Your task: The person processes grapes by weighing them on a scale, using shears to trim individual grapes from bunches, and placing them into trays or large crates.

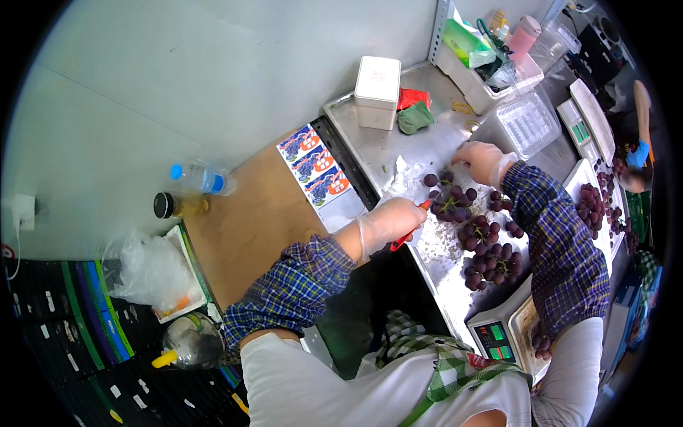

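left hand (390,222): gripping one red tool (402,240) | right hand (486,163): can't tell hold, near grapes (453,205) | one white canister (378,89)

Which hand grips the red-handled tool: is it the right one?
No, the red-handled tool is in the gloved left hand, while the gloved right hand is beside the grapes.
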The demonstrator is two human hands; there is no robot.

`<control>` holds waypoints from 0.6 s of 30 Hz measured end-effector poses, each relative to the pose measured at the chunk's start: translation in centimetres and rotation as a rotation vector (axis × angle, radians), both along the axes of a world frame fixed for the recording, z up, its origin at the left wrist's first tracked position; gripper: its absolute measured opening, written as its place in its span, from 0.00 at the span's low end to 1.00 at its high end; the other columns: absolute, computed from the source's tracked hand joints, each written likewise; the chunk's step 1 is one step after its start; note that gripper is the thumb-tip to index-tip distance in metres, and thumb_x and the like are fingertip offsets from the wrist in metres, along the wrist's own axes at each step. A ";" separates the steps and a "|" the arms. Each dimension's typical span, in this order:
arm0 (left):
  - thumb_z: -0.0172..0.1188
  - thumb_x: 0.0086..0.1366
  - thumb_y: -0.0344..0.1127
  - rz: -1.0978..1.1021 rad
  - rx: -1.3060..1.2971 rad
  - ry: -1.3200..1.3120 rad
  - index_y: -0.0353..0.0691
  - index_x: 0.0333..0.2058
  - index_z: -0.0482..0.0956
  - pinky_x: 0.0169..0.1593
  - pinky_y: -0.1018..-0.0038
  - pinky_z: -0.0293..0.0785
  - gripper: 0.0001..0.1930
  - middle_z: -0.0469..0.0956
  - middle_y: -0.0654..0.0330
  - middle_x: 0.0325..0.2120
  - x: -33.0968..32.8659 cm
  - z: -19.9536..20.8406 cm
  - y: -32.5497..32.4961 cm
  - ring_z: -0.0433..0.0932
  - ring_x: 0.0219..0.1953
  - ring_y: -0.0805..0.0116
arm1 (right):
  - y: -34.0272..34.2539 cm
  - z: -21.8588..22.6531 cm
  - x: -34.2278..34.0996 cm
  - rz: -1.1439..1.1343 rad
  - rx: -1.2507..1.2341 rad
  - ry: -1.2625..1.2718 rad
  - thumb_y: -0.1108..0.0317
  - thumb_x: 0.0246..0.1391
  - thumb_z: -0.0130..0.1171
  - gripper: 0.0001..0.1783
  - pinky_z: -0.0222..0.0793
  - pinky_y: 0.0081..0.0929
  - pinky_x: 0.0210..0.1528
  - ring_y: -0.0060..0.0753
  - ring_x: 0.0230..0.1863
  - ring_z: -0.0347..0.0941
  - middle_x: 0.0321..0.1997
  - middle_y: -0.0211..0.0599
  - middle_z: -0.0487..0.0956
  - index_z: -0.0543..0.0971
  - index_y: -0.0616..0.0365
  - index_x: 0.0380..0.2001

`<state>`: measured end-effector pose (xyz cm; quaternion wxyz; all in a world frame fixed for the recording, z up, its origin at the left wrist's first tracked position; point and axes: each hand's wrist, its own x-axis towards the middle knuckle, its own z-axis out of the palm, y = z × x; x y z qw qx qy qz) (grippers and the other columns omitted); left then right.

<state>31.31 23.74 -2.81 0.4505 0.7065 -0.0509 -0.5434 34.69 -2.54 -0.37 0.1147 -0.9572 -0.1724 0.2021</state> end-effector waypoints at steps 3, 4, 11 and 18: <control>0.51 0.59 0.40 -0.018 0.017 -0.003 0.28 0.32 0.77 0.29 0.71 0.73 0.17 0.77 0.55 0.25 0.4 0.2 -0.5 0.78 0.24 0.67 | 0.6 -1.1 0.6 0.104 -0.006 0.072 0.76 0.45 0.56 0.18 0.69 0.39 0.52 0.48 0.50 0.73 0.44 0.39 0.79 0.82 0.49 0.41; 0.51 0.59 0.40 -0.026 0.027 -0.006 0.29 0.33 0.77 0.29 0.71 0.73 0.17 0.77 0.56 0.25 0.4 0.1 -0.5 0.77 0.24 0.67 | 1.4 -0.8 0.8 0.144 -0.032 0.115 0.76 0.45 0.56 0.18 0.69 0.39 0.52 0.48 0.50 0.73 0.44 0.39 0.79 0.82 0.50 0.41; 0.50 0.59 0.40 -0.053 0.058 -0.037 0.31 0.32 0.77 0.29 0.70 0.72 0.16 0.76 0.57 0.23 0.6 0.4 -1.1 0.76 0.24 0.67 | 1.2 -3.6 0.6 0.265 0.049 0.120 0.74 0.41 0.60 0.21 0.70 0.39 0.52 0.49 0.51 0.73 0.48 0.39 0.78 0.80 0.52 0.43; 0.51 0.59 0.40 -0.048 0.080 -0.050 0.31 0.30 0.76 0.29 0.70 0.71 0.15 0.75 0.58 0.22 0.7 2.0 -1.1 0.75 0.23 0.68 | 0.6 -5.4 0.7 0.235 0.124 0.075 0.73 0.40 0.61 0.21 0.70 0.37 0.52 0.49 0.50 0.73 0.48 0.40 0.77 0.80 0.53 0.43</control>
